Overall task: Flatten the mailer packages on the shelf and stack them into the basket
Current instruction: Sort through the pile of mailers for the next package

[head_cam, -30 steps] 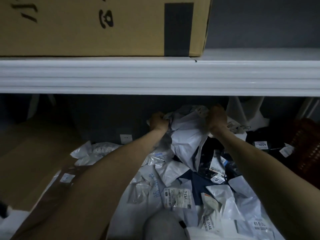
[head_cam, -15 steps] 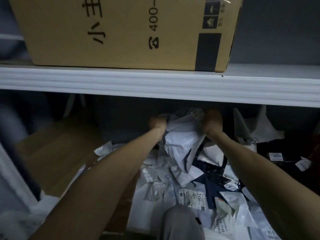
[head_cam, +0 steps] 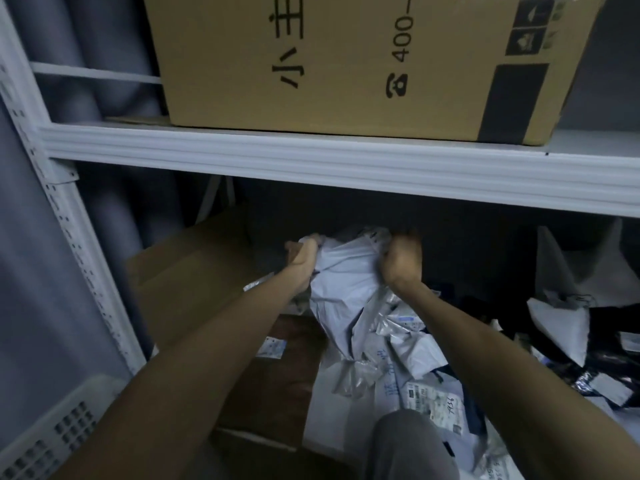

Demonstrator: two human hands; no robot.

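Currently: the shelf unit (head_cam: 311, 157) fills the view. A large cardboard box (head_cam: 346, 64) sits on the upper level and is not part of the task.

Lower level, under the white beam: flattened brown cardboard (head_cam: 194, 271) at far left, and a loose pile of crumpled mailers (head_cam: 426, 362) from centre to right. The basket (head_cam: 52, 431), white and perforated, sits near left, off the shelf edge. Its contents are out of view.

The white mailer (head_cam: 346, 282) is raised over the far part of the pile, bunched and creased, with its lower end trailing onto the pile.
- Left hand (head_cam: 304, 263): grips the upper left edge, fingers curled round the film.
- Right hand (head_cam: 403, 263): grips the upper right edge likewise, fist closed on plastic.

Step in hand, by my reading: pulling out and flattening this one mailer.

Notes for doing it well:
- Draw the hands apart to tension the top edge.
- Shake the tail clear so no neighbouring bag rides along.
- Lay it on the flat cardboard, then press the air out from one end with an open palm.

Risk: thin film probably tears if jerked.
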